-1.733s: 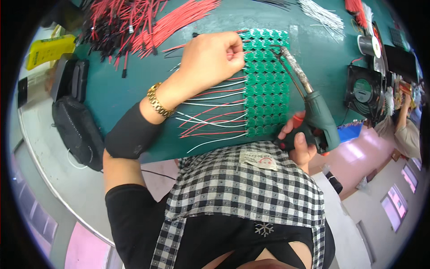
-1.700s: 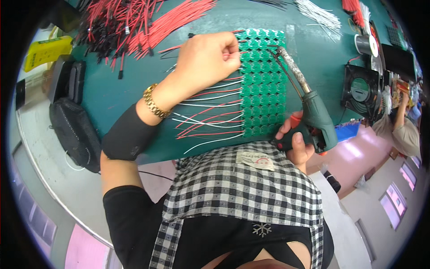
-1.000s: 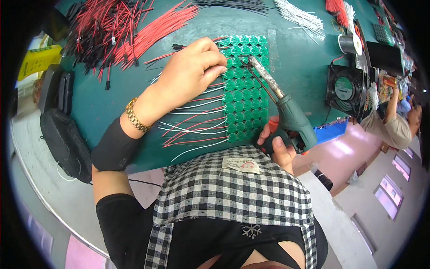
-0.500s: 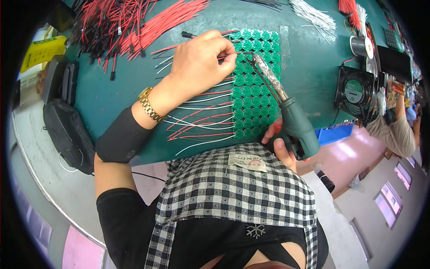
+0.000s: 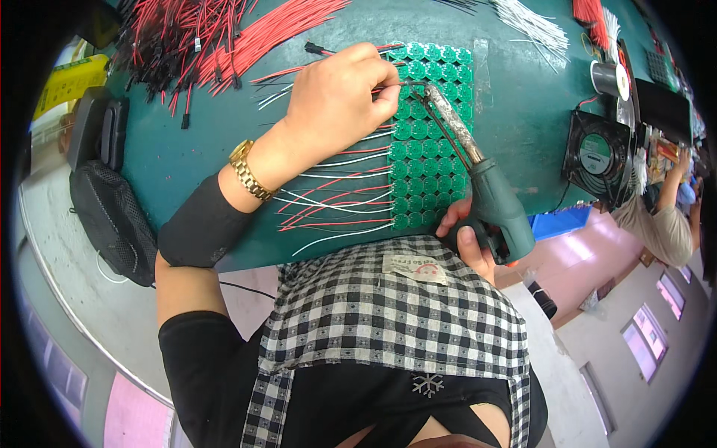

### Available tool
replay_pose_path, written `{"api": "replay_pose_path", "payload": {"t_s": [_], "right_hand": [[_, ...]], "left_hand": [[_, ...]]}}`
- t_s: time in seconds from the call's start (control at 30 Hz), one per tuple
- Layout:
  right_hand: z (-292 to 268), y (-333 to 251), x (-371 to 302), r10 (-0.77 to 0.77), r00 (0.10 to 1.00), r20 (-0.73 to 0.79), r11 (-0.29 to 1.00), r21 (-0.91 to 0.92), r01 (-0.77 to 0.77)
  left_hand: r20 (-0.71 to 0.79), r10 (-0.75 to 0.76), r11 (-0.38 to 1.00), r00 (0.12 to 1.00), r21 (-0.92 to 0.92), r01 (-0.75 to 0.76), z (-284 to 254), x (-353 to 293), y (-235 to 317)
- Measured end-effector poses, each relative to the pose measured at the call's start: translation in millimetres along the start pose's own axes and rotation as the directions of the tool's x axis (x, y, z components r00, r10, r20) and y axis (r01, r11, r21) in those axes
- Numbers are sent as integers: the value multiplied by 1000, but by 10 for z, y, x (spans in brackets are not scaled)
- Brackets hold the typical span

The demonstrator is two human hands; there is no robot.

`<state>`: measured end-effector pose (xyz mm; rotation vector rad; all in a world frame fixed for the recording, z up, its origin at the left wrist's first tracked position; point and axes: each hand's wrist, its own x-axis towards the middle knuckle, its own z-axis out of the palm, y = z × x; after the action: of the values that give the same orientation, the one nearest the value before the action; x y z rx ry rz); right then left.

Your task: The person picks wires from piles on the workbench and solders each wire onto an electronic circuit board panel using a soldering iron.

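A panel of small round green circuit boards (image 5: 423, 151) lies on the dark green table in front of me. My left hand (image 5: 337, 93) is closed in a pinch at the panel's left edge, on a thin dark wire (image 5: 407, 84) that reaches over the boards. My right hand (image 5: 472, 243) grips a green-handled soldering gun (image 5: 502, 205) from below. The gun's tip is at the wire's end over the upper rows; whether they touch is too small to tell. Red and white wires (image 5: 340, 181) stick out leftward from the panel's left edge.
Bundles of red wires (image 5: 272, 37) with black connectors lie at the far left, white wires (image 5: 530, 31) at the far right. A solder spool (image 5: 609, 79) and a black fan (image 5: 596, 153) stand on the right. Black mesh pouch (image 5: 112, 216) at left. A co-worker's arm (image 5: 667, 213) shows far right.
The view has shifted slightly, and the panel appears a little further right. My left hand still pinches the wire and the soldering gun stays at its end.
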<state>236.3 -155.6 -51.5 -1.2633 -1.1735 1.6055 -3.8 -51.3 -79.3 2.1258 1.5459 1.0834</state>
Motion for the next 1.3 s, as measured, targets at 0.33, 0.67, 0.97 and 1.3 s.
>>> {"api": "replay_pose_path", "payload": {"t_s": [0.33,0.67,0.97,1.3], "right_hand": [[38,100,-37,-13,1000,-17,999,39,14],[33,145,-27,-22,1000,21,1000,6,22],[146,110,-131,-58,991,-124,982,173,79],[93,27,-202,-34,979,-199,961,264,87]], "left_hand": [[46,-15,1000,999,-2,15,-52,-36,-4],[47,-12,1000,999,20,11,-51,-45,-19],[49,-19,1000,999,25,17,-83,-75,-28],[77,-17,1000,997,19,16,-152,-61,3]]}}
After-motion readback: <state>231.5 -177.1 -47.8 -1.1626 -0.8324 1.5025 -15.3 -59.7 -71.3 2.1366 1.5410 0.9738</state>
